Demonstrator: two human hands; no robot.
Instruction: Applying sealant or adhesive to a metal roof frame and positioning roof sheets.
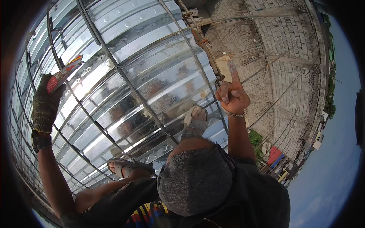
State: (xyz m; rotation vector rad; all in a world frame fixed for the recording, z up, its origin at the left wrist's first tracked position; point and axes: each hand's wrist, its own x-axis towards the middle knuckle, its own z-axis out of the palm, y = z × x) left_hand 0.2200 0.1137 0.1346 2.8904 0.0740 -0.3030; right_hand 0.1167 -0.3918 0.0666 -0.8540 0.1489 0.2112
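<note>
My left hand [44, 108] wears a dark knitted glove and a black wristband. Its fingers are closed around a red and silver packet [61, 78], which slants up and to the right over the rebar grid. What the packet contains cannot be made out. My right hand [235, 97] is bare, with a bracelet at the wrist. Its index finger points away from me, with pale grey smears on its tip, while the other fingers are loosely curled with nothing visible in them. This hand is raised above the outer edge of the ribbed metal sheets [167, 100].
Crossing rebar rods [131, 87] run over the shiny sheets. My sandalled feet [196, 118] stand among them, the left sandal [125, 168] further left. Beyond the edge at right is a deep drop beside a block wall [285, 49], with thin rods sticking out.
</note>
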